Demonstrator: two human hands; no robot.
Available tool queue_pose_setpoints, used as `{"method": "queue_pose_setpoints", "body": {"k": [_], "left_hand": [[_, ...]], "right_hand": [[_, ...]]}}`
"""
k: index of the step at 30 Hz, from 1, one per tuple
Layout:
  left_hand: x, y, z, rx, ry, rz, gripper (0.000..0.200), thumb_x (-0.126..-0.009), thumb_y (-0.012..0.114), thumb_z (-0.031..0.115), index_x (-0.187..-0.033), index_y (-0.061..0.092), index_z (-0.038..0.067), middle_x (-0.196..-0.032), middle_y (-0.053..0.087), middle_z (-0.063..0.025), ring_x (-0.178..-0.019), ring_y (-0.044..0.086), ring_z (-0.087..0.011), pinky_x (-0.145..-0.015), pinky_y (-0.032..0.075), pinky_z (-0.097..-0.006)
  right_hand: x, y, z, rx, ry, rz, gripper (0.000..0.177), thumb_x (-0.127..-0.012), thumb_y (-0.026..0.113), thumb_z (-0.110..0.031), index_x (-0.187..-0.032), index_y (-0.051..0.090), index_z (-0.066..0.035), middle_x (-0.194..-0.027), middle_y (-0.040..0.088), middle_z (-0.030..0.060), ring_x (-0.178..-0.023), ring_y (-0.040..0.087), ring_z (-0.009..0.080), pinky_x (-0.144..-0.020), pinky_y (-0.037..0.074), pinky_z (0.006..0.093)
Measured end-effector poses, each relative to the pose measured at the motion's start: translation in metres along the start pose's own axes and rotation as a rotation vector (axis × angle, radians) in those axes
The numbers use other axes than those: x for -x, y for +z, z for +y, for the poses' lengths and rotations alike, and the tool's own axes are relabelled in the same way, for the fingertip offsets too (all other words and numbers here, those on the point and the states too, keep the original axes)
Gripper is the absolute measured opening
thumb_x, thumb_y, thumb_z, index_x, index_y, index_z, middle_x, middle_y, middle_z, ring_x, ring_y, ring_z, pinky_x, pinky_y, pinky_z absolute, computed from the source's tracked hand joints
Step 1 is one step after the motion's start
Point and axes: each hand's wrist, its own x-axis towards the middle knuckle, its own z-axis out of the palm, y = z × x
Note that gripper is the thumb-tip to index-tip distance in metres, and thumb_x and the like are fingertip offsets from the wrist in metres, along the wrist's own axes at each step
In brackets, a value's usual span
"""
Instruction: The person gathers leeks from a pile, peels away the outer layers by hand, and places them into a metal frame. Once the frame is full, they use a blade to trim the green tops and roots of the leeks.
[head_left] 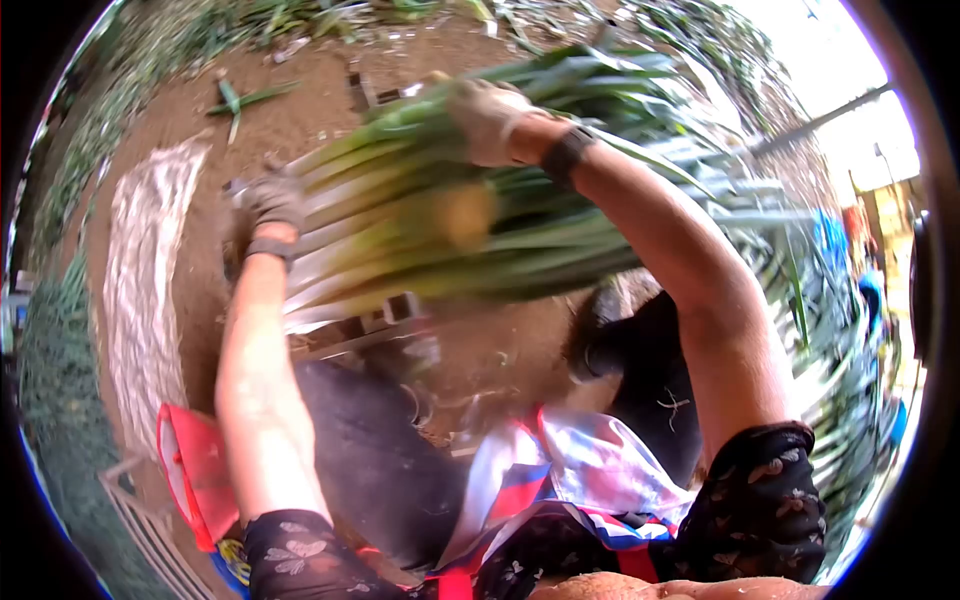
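Note:
A wide bundle of leeks [400, 215] lies across in front of me, white ends to the left and green leaves to the right; part of it is smeared by motion. My left hand [272, 200], in a dirty light glove, is closed at the white ends, its fingers partly hidden. Over the upper side of the bundle my right hand [490, 122], also gloved, curls its fingers round the stalks. A blurred yellow-orange patch [465, 215] shows on the leeks; I cannot make out what it is. Metal frame parts [390, 312] stick out below the bundle.
A whitish woven sack [150, 290] lies on the brown soil at the left. Near my left forearm is a red container [195, 470]. More leeks [850, 400] are piled at the right. Loose leaves [240, 100] are scattered on the ground. My legs are beneath the bundle.

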Motion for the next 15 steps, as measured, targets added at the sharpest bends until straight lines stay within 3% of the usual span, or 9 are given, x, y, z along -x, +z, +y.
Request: {"method": "queue_pose_setpoints", "body": {"k": [3,7,8,9,11,12,13,15], "left_hand": [[0.005,-0.016,-0.003,0.126,0.045,-0.13,0.037,-0.093,0.048,0.024,-0.115,0.056,-0.004,-0.088,0.069,-0.0195,-0.078,0.068,-0.0358,-0.063,0.048,-0.0563],[0.017,-0.037,-0.009,0.284,0.095,-0.212,0.045,-0.095,0.049,0.03,-0.124,0.052,-0.005,-0.094,0.068,-0.0222,-0.082,0.068,-0.0382,-0.066,0.05,-0.0543],[0.025,-0.047,-0.017,0.313,0.084,-0.243,0.048,-0.095,0.049,0.031,-0.126,0.05,-0.005,-0.095,0.068,-0.0229,-0.083,0.068,-0.0388,-0.067,0.05,-0.0539],[0.033,-0.059,-0.027,0.351,0.06,-0.268,0.05,-0.096,0.049,0.033,-0.128,0.049,-0.006,-0.096,0.068,-0.0236,-0.084,0.067,-0.0394,-0.068,0.051,-0.0534],[0.055,-0.083,-0.042,0.406,0.013,-0.308,0.055,-0.097,0.05,0.036,-0.132,0.047,-0.006,-0.099,0.068,-0.025,-0.086,0.067,-0.0406,-0.07,0.052,-0.0524],[0.067,-0.095,-0.054,0.459,0.006,-0.279,0.057,-0.097,0.05,0.037,-0.134,0.046,-0.006,-0.101,0.068,-0.0257,-0.087,0.067,-0.0412,-0.071,0.052,-0.052],[0.073,-0.096,-0.067,0.554,0.058,-0.18,0.054,-0.098,0.049,0.036,-0.133,0.048,-0.006,-0.111,0.063,-0.0269,-0.095,0.065,-0.0416,-0.078,0.05,-0.0499],[0.086,-0.097,-0.093,0.723,0.19,0.008,0.049,-0.099,0.049,0.035,-0.13,0.052,-0.004,-0.13,0.055,-0.0295,-0.11,0.059,-0.0424,-0.094,0.046,-0.0459]], "right_hand": [[0.041,-0.035,-0.012,-0.159,-0.026,0.092,0.038,-0.083,0.064,-0.038,-0.097,0.07,-0.002,-0.103,0.067,0.0202,-0.093,0.068,0.0355,-0.083,0.054,0.0459],[0.188,-0.086,-0.015,-0.248,-0.001,0.511,0.026,-0.081,0.072,-0.025,-0.1,0.068,-0.008,-0.093,0.065,0.0136,-0.085,0.064,0.0354,-0.073,0.053,0.0424],[0.237,-0.091,-0.008,-0.256,0.046,0.611,0.023,-0.08,0.074,-0.018,-0.1,0.068,-0.008,-0.091,0.065,0.0134,-0.08,0.065,0.0332,-0.068,0.053,0.0392],[0.289,-0.108,-0.012,-0.249,0.225,0.625,0.018,-0.081,0.07,-0.027,-0.09,0.069,-0.012,-0.09,0.064,0.0098,-0.08,0.066,0.0326,-0.068,0.054,0.0425],[0.393,-0.079,0.015,-0.122,0.347,0.798,0.016,-0.084,0.07,-0.02,-0.098,0.068,-0.012,-0.089,0.064,0.0105,-0.078,0.065,0.0323,-0.065,0.054,0.041],[0.448,-0.073,0.01,-0.041,0.505,0.731,0.018,-0.082,0.074,-0.009,-0.099,0.068,-0.008,-0.084,0.065,0.0131,-0.07,0.063,0.0274,-0.06,0.05,0.037],[0.51,-0.048,0.014,0.125,0.791,0.391,0.011,-0.085,0.07,-0.009,-0.095,0.067,-0.006,-0.083,0.065,0.0127,-0.067,0.062,0.0255,-0.058,0.05,0.0364],[0.606,-0.021,-0.007,0.018,1.168,0.095,0.011,-0.089,0.064,-0.011,-0.097,0.068,-0.005,-0.085,0.064,0.0115,-0.071,0.063,0.0208,-0.062,0.054,0.0352]]}}
